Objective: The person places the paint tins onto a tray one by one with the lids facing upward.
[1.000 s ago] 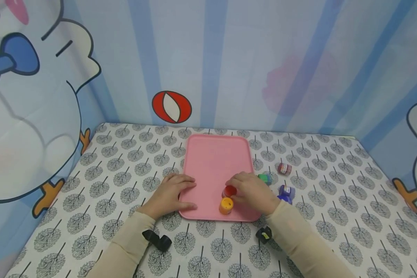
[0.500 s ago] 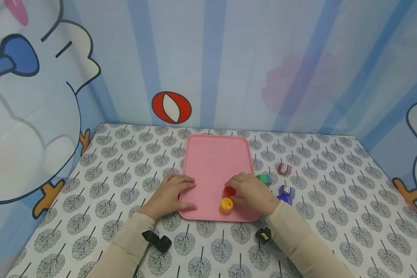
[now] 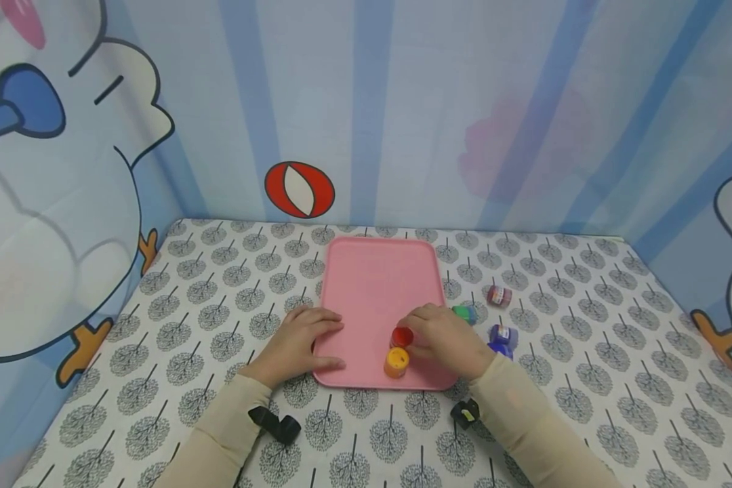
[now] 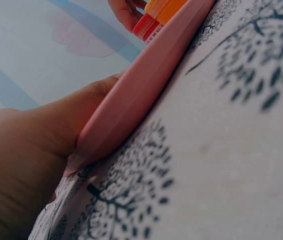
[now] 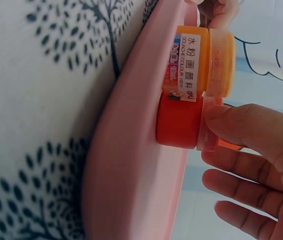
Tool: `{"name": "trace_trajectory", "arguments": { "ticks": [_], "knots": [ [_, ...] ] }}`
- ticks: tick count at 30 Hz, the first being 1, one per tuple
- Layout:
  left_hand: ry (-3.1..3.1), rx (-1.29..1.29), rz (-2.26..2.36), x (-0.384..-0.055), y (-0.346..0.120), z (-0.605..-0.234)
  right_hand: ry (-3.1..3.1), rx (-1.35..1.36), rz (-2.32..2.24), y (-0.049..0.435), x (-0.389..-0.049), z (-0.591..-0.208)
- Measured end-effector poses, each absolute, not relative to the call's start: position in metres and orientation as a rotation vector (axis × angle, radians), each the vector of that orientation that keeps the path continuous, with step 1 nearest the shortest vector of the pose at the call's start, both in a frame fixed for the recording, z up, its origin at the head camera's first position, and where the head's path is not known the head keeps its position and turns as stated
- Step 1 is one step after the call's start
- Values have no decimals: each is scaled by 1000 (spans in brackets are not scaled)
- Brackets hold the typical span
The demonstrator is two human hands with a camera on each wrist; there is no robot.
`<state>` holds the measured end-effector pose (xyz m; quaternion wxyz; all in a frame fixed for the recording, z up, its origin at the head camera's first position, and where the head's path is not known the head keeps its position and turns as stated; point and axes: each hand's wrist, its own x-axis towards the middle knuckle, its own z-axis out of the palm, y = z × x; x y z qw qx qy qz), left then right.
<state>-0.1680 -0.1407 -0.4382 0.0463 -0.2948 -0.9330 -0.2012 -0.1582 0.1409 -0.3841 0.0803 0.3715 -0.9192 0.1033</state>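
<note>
A pink tray (image 3: 378,274) lies on the cloth in the head view. Near its lower right corner two small paint jars stand side by side: a yellow-orange one (image 5: 194,62) with a printed label, and a red one (image 5: 179,120). My right hand (image 3: 448,341) pinches the red paint jar at its clear-rimmed lid, thumb on the near side; its other fingers spread loosely in the right wrist view. My left hand (image 3: 299,342) rests over the tray's left edge, thumb and fingers apart and extended onto the tray.
Right of the tray lie a green jar (image 3: 465,314), a dark red jar (image 3: 499,295), a purple jar (image 3: 503,335) and a blue jar (image 3: 501,350). The tree-print cloth (image 3: 207,339) covers the table. A printed curtain (image 3: 421,135) hangs behind it.
The red paint jar shifts very slightly in my right hand's pinch beside the yellow-orange jar. My left hand stays in place on the tray edge.
</note>
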Motion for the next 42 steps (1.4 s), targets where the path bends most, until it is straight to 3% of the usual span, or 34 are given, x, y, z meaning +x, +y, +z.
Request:
{"name": "trace_trajectory", "arguments": {
  "ticks": [42],
  "knots": [
    [-2823,-912,-613,-169,-141,-441,-2850,835,287,200,-142,-359]
  ]
}}
